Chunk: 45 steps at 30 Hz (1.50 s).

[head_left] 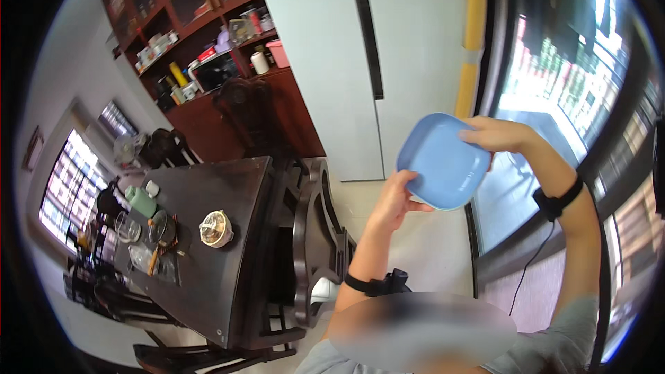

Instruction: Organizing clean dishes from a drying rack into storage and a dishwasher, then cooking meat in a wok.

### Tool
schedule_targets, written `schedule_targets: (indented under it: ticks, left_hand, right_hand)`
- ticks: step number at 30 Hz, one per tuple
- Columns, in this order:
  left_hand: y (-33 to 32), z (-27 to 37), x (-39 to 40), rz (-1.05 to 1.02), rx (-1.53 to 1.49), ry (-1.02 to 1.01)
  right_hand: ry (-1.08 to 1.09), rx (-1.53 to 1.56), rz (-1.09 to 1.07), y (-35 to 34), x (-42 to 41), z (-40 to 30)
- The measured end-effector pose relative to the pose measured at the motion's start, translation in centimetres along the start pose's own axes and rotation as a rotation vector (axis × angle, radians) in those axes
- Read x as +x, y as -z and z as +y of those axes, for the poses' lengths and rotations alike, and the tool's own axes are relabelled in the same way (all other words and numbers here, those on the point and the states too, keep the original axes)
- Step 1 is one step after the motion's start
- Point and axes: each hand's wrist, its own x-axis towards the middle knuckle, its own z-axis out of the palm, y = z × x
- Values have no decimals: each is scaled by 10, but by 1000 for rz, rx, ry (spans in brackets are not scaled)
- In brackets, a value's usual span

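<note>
A shallow light-blue dish (441,161) with rounded corners is held up in front of me, its hollow side facing the camera. My left hand (392,200) grips its lower left edge, thumb over the rim and fingers behind. At the upper right edge, my right hand (499,135) has its thumb on the inner face; its other fingers are mostly hidden behind the dish. Nothing lies in the dish.
To the left stands a dark wooden table (208,275) bearing a covered bowl (216,228), a lidded pot (162,228) and a green container (140,201). A wooden chair (317,239) stands beside it. Ahead is a pale refrigerator (332,67); glass doors (524,176) are on the right.
</note>
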Motion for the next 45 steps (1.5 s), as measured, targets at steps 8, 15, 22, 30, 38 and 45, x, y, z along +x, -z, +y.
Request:
schedule_targets:
  ticks: [8,15,22,30,38,45]
  left_hand:
    - [119,102,149,408,-106,-343]
    - [212,201,281,626,-272,-661]
    - [358,289,331,784,-391,-857]
    - [523,373,314,867,-587,-1142]
    - [672,431,346,841,-558,-1137]
    - [780,397,364,1005,-567,-634]
  right_hand:
    - [280,-244,-126,66,249,-109]
    - [435,-415,-135,98,423,-231]
    - [619,-978,-216,32,630,-345]
    - [737,-853,-448,-99,800,-471]
    - [941,-495,-136,-143,975,-597]
    - [1280,-652,836,-87,1154,-694]
